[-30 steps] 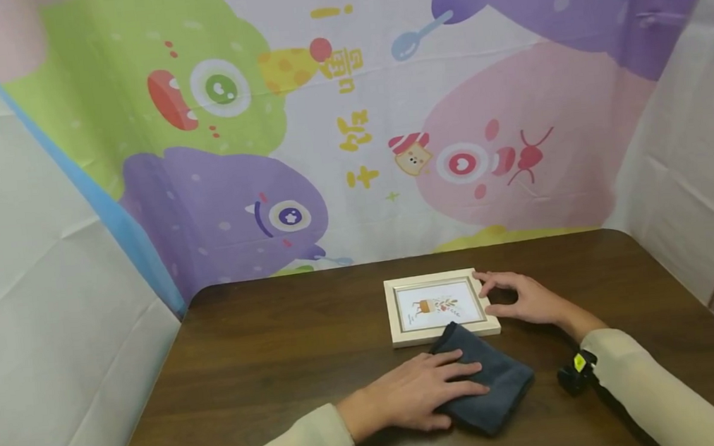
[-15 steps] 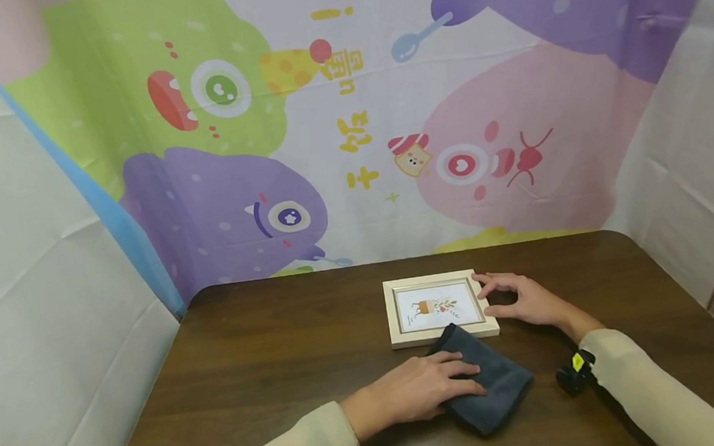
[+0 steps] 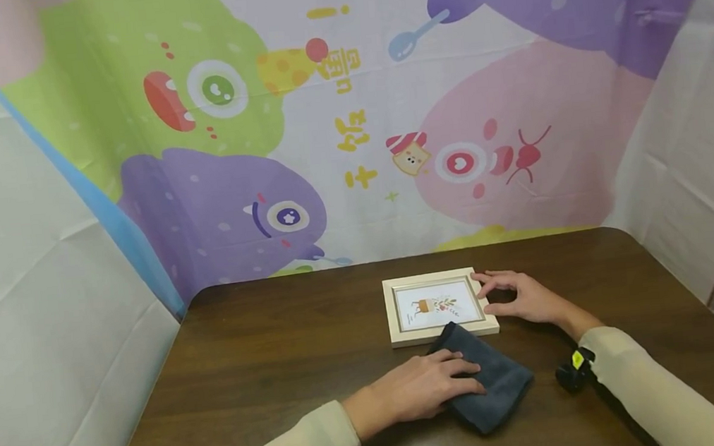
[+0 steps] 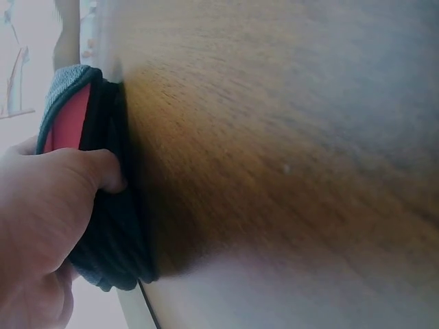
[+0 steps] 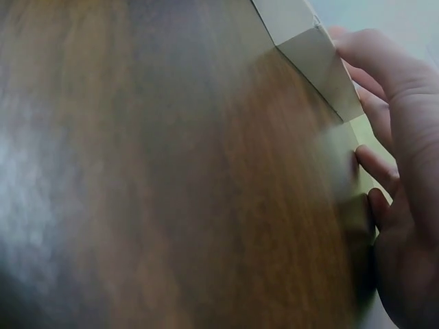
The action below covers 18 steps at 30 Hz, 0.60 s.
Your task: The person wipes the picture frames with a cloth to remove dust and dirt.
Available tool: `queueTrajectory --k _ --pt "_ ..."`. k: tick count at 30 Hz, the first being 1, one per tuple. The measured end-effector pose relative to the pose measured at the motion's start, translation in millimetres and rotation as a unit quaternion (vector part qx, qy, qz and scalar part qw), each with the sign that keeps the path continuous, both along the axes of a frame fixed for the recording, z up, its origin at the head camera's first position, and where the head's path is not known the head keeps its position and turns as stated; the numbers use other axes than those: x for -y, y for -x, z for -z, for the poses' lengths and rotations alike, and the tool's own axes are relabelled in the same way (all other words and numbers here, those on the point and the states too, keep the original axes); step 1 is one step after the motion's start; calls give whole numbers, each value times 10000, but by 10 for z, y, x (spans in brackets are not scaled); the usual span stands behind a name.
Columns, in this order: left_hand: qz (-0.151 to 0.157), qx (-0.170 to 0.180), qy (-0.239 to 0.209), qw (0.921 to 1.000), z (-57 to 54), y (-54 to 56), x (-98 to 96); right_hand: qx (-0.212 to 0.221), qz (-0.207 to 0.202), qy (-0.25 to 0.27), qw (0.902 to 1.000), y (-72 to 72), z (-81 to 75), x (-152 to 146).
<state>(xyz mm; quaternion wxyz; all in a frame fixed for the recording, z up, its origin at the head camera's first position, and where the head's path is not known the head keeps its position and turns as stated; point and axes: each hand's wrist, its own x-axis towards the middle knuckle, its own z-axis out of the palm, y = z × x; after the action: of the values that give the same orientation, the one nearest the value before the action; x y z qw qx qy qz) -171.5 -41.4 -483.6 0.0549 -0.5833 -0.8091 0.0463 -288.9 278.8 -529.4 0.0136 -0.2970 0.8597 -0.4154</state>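
On the brown table [image 3: 265, 337], the left hand [image 3: 419, 387] has tucked its thumb beneath the folded cloth [image 3: 497, 389], apparently gripping it. Beside that, the right hand [image 3: 525, 299] holds the picture frame [image 3: 434, 306] with bent fingers.

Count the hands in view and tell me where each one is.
2. The left hand holds the folded cloth; the right hand touches the right edge of the framed picture, just beyond the cloth. No other hand shows.
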Motion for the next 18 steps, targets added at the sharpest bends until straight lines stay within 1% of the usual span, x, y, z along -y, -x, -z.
queueTrajectory --k 5,9,18 --pt "-9 -57 -9 10000 -3 0 -14 -46 -35 82 9999 -4 5 4" --pt "-17 -72 -50 10000 0 2 -25 -174 -86 85 9998 -4 12 -1" --pt "-3 -63 -144 9999 5 9 -33 -95 19 -230 9997 -14 9 8"
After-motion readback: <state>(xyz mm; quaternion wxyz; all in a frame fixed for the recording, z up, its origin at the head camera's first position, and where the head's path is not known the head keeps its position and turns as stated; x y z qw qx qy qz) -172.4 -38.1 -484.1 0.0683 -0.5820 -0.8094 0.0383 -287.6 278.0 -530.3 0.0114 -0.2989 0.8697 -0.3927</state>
